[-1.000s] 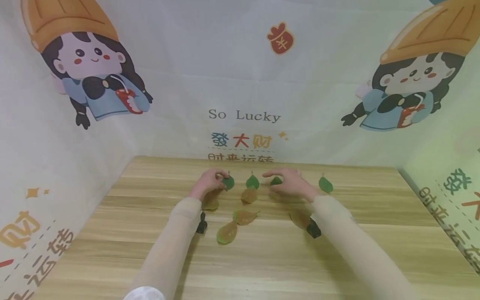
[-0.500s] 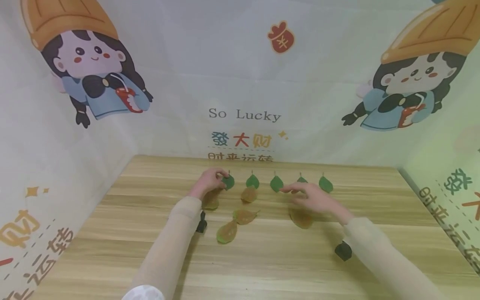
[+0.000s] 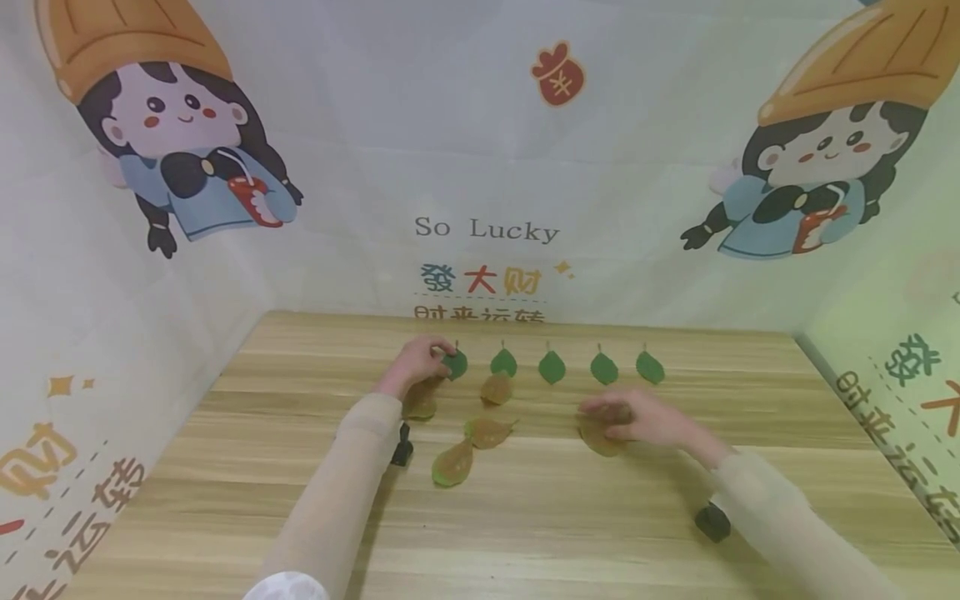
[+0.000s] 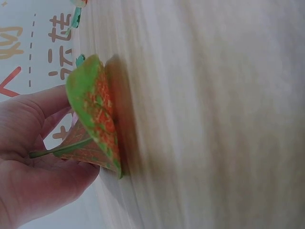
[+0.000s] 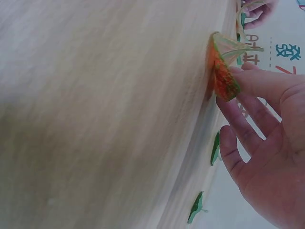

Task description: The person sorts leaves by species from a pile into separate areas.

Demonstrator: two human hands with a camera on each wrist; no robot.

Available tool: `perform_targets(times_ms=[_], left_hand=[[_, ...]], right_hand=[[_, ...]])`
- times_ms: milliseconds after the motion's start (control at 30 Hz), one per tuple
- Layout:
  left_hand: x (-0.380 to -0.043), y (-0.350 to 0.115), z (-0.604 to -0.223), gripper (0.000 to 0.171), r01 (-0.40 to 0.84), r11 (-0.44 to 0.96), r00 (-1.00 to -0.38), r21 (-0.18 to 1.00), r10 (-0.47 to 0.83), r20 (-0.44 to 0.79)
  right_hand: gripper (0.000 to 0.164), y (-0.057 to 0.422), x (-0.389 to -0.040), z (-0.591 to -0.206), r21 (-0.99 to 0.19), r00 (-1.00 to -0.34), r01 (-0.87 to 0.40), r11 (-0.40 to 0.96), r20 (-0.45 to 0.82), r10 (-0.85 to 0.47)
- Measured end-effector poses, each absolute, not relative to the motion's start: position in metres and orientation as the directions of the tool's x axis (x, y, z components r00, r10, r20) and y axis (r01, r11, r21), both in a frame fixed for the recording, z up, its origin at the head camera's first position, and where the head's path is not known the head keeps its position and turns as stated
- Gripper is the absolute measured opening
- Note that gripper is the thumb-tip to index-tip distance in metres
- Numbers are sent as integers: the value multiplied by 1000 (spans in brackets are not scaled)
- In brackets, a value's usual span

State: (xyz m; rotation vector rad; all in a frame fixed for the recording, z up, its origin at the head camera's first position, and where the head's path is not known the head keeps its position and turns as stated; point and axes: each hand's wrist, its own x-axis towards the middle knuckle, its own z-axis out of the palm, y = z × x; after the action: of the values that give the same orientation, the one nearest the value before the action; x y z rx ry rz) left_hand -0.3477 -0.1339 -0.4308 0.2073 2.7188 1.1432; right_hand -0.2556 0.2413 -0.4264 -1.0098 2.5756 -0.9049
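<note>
A row of small green leaves lies along the back of the table in the head view. My left hand [image 3: 416, 364] rests at the leftmost green leaf [image 3: 456, 364], thumb and forefinger at its edge. A curled red-and-green leaf [image 4: 102, 119] stands in front of that hand in the left wrist view, hiding some fingers. My right hand [image 3: 637, 418], fingers loosely spread, hovers over a brownish leaf [image 3: 597, 439] at the right, partly covering it. In the right wrist view that leaf [image 5: 221, 71] is close to the forefinger; contact cannot be told.
More brownish leaves lie mid-table: one leaf [image 3: 497, 389] below the second green leaf, and a leaf [image 3: 491, 432] touching another leaf [image 3: 453, 465]. Dark wrist devices [image 3: 712, 522] hang by both sleeves. Printed cloth [image 3: 480, 183] walls the wooden table [image 3: 525, 533].
My right hand has left the middle and fourth green leaves, uncovering them, and moved right and toward me, over the brownish leaf. The left hand has stayed at its leaf.
</note>
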Motion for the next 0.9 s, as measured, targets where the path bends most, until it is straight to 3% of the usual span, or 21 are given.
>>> perform_targets(times_ms=[300,900], left_hand=[[-349,-134,-433,36,64,714,-975,697,193,-109],[-347,-133,-431,35,67,712,-978,699,185,-94]], right_hand=[[44,243,-248,-429,-595,-786,-488,638,-17,-617],[27,264,-246,-435,-617,-827,-496,611,121,-549]])
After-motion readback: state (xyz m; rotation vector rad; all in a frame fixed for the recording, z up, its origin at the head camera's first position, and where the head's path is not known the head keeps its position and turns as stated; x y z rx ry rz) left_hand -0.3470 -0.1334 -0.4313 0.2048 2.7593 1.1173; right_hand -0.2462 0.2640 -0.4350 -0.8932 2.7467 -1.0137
